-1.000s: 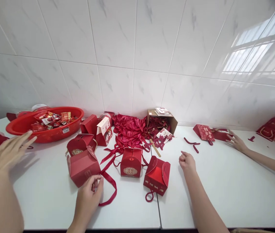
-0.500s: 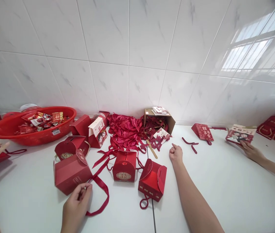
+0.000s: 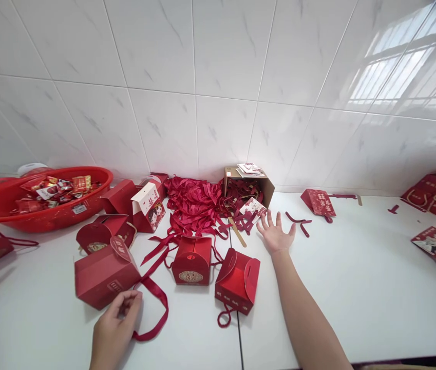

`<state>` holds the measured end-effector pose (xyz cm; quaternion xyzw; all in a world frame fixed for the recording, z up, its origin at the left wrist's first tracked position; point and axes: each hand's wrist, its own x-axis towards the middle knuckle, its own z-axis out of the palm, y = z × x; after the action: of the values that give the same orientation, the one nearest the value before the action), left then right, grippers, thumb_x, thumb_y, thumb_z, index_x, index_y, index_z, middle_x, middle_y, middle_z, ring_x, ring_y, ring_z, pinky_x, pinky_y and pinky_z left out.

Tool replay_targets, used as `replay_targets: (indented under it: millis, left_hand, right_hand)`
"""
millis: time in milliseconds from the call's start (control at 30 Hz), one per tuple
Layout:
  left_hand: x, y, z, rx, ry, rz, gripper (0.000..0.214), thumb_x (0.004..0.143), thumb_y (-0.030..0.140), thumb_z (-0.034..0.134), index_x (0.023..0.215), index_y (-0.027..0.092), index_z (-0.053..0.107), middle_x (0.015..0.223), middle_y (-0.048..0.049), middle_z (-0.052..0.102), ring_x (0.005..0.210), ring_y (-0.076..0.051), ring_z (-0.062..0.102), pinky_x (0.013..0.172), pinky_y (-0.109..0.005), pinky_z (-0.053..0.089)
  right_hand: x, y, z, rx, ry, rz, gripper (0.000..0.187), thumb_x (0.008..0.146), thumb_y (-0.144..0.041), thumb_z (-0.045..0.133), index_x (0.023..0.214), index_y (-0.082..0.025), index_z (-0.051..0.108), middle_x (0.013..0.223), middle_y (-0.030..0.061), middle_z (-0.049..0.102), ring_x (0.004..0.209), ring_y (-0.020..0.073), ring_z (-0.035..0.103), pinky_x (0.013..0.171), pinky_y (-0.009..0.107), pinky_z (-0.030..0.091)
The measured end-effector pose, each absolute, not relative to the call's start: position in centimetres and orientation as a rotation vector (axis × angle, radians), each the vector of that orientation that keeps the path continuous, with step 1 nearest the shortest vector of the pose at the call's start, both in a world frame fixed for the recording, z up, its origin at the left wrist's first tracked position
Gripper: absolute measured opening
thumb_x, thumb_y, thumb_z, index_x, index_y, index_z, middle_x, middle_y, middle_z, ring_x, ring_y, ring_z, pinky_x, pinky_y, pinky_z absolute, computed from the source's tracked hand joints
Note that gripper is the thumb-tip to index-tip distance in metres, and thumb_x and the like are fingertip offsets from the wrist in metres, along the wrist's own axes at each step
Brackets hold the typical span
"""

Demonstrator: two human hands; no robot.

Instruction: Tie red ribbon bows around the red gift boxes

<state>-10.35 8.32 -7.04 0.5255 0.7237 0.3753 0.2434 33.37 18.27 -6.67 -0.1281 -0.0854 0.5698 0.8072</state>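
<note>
— Left hand?
— My left hand [image 3: 115, 329] pinched the ribbon [image 3: 158, 293] at the red gift box [image 3: 104, 275], well left of the cardboard box [image 3: 267, 186], nearer me.
— Right?
— My right hand [image 3: 276, 235] lay splayed wide, empty, just before the cardboard box.

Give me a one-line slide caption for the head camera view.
Left hand at a ribboned red gift box, right hand spread open over the white table near a pile of red ribbons.
</note>
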Motion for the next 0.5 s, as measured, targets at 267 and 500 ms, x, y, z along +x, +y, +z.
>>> replay_targets:
  millis: [267,500]
  left_hand:
    - [-10.5,8.4,-6.9,1.538,2.021,0.981,0.040,0.072,0.058,0.052,0.083,0.022,0.063,0.070,-0.0013,0.066,0.060,-0.018,0.060,0.057,-0.025,0.049]
    - [-10.0,8.5,-7.2,1.978,1.977,1.113,0.036,0.073,0.058,0.057,0.077,0.022,0.064,0.068,-0.0015,0.065,0.061,-0.018,0.061,0.058,-0.026,0.050]
  right_hand:
    - [31.5,17.0,1.4,-0.021,-0.420,1.274,0.061,0.069,-0.065,0.054,0.120,-0.031,0.057,0.132,0.0042,0.056,0.127,0.0286,0.046,0.098,0.054,0.038]
    - [25.9,11.8,11.0,0.087,-0.659,1.332,0.059,0.078,-0.069,0.045,0.126,-0.038,0.052,0.144,-0.0015,0.044,0.133,0.0238,0.040,0.108,0.052,0.030]
